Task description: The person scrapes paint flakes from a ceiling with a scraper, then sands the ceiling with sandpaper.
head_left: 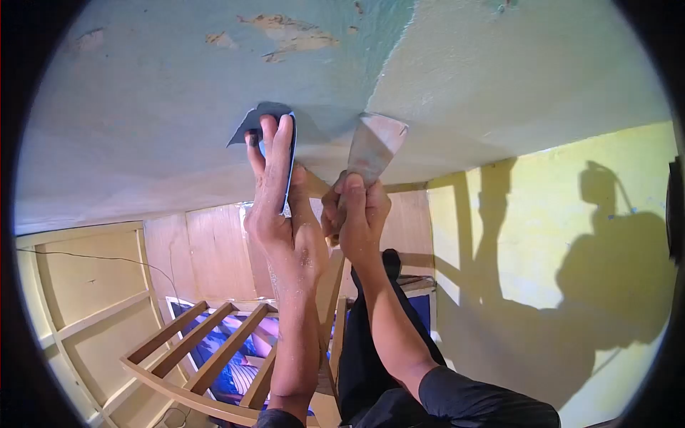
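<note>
Two grips: our left hand (275,214) pinches folded dark-grey sandpaper (274,108); our right hand (365,217), beside it, clamps a flared metal scraper (379,140) blade-upward.

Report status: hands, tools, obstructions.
Left hand holds sandpaper. Right hand grips scraper. Both tools at painted surface, contact unclear. No obstruction visible at either.

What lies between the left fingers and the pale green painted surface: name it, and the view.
A thin, dark grey sheet lies between the left fingers and the painted surface, in the head view.
</note>
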### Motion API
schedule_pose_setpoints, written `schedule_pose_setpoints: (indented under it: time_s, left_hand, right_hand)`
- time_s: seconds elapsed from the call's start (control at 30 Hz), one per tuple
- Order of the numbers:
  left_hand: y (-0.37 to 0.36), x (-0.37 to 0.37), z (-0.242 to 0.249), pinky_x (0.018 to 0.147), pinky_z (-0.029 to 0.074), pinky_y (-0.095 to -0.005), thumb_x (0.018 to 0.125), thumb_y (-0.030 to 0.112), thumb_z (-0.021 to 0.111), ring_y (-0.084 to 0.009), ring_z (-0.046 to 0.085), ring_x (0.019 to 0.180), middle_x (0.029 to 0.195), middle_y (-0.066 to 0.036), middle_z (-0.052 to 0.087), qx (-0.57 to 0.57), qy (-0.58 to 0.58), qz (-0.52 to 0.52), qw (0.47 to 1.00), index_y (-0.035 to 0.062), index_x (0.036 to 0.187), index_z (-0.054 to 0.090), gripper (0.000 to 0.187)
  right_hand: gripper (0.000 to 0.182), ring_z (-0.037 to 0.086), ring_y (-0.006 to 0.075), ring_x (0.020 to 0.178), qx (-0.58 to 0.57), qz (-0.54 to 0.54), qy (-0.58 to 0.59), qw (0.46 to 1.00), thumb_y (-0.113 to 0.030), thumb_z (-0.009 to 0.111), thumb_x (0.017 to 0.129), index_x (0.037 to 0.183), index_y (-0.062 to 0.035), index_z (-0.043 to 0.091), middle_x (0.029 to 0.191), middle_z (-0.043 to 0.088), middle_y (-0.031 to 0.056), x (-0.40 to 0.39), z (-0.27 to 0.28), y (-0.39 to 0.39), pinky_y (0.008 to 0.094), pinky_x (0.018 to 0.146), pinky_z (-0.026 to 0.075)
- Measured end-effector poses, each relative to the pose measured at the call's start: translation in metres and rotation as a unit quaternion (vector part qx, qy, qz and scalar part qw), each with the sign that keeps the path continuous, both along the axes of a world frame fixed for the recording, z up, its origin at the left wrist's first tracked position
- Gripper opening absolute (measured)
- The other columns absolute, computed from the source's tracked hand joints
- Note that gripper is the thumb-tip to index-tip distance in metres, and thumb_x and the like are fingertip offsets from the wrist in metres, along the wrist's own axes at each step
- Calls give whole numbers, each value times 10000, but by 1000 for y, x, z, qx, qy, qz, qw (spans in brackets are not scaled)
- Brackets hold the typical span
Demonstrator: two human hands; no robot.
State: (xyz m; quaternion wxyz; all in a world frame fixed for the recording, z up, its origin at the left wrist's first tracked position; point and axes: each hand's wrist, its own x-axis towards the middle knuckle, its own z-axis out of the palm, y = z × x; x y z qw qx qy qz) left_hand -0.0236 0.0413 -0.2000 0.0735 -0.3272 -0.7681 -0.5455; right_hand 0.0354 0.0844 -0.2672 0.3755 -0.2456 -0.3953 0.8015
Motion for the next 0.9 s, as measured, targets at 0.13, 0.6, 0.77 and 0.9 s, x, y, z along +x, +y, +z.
schedule_pose_setpoints:
  time_s: [0.13, 0.6, 0.77, 0.9]
  left_hand:
    - [-1, -1, 1, 1243, 216, -483, 1068, 45, 474, -324, 302, 1519, 1556, -162, 486, 3, 4, -5, 1000, 33, 1471, 544, 409]
    - [2, -2, 0, 1249, 204, -467, 1067, 52, 477, -305, 323, 1510, 1540, -166, 505, 10, 3, -7, 1000, 32, 1473, 542, 411]
    - [3, 0, -2, 1234, 231, -467, 1059, 26, 470, -327, 308, 1519, 1544, -169, 503, 10, -8, -3, 1000, 41, 1474, 546, 423]
    - [4, -1, 3, 1236, 234, -460, 1055, 19, 472, -311, 325, 1514, 1541, -153, 511, 16, -3, -3, 1000, 52, 1473, 550, 426]
  right_hand:
    - [332, 493, 83, 468, -1, 3, -17, 1000, -353, 487, 1096, 964, -51, 516, 633, 519, 29, 0, -4, 5, 244, 407, 406]
    - [331, 506, 91, 456, 20, 7, -21, 1000, -367, 487, 1094, 976, -58, 515, 629, 525, 29, 3, 3, 8, 242, 407, 403]
    - [319, 509, 86, 457, 11, 10, -15, 1000, -354, 491, 1094, 969, -62, 516, 629, 524, 26, 3, 2, 11, 242, 402, 402]
    - [317, 506, 88, 463, 8, 2, -27, 1000, -349, 494, 1094, 951, -66, 512, 629, 519, 23, 0, 4, 9, 241, 400, 404]
